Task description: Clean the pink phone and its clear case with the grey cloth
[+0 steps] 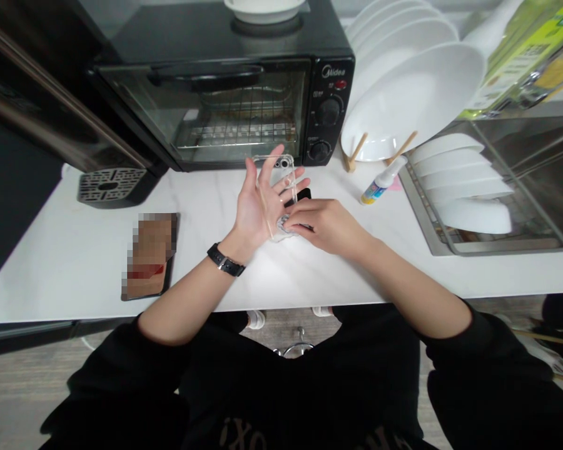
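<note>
Before toaster oven (pixel 225 94): left hand (pixel 256 209) splayed open behind clear phone case (pixel 284 178); right hand (pixel 328 226) pinched its lower edge. Counter (pixel 286 278) ran open to its near edge.

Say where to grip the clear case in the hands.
Pinch the case by its two long side rims near the upper, camera-cutout end, coming from above on the oven side. It stands tilted against the open left hand, which backs it, and the right hand covers its lower end, so probably only the upper rims are free.
</note>
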`<state>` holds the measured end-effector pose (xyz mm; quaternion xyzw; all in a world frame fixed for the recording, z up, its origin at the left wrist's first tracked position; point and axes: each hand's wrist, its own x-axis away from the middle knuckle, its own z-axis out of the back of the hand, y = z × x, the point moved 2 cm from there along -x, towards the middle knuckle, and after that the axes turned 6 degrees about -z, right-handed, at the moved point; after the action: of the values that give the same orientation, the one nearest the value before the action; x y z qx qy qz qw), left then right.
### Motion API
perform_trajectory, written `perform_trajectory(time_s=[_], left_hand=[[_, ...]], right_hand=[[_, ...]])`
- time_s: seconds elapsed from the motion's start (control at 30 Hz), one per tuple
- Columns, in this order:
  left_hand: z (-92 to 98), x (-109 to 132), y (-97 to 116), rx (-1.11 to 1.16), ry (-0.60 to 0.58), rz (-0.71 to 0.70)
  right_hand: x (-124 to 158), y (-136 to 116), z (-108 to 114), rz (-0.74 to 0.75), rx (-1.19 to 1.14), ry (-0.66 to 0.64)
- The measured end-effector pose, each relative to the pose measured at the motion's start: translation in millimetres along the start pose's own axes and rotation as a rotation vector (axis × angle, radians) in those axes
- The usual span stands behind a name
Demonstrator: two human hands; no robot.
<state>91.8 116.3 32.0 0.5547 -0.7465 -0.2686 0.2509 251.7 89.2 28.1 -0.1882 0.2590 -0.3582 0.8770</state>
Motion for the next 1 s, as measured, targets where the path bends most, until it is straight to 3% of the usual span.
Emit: perform_trajectory(time_s=[0.13, 0.4, 0.53, 0.63, 0.8, 1.0], left_hand=[[-1.5, -0.5, -0.2, 0.008, 0.011, 0.056], [0.0, 0.2, -10.8, -0.002, -0.060, 0.129], [-0.4, 5.3, -24.2, -0.001, -0.106, 0.257], [1.0, 8.6, -35.3, 0.029, -0.133, 0.354], [2.2, 9.9, -48.1, 0.098, -0.150, 0.428], [-5.1, 8.7, -33.2, 0.230, -0.030, 0.319]], right_hand=[[-0.8, 5.0, -3.1, -0.056, 0.138, 0.064], [-2.4, 11.0, -3.4, -0.124, 0.175, 0.302], [-2.7, 16.6, 5.0, -0.213, 0.240, 0.453], [-2.9, 15.7, 7.4, -0.202, 0.211, 0.529], [-4.4, 7.7, 2.3, -0.121, 0.091, 0.486], [-3.0, 2.0, -3.6, -0.056, -0.018, 0.315]])
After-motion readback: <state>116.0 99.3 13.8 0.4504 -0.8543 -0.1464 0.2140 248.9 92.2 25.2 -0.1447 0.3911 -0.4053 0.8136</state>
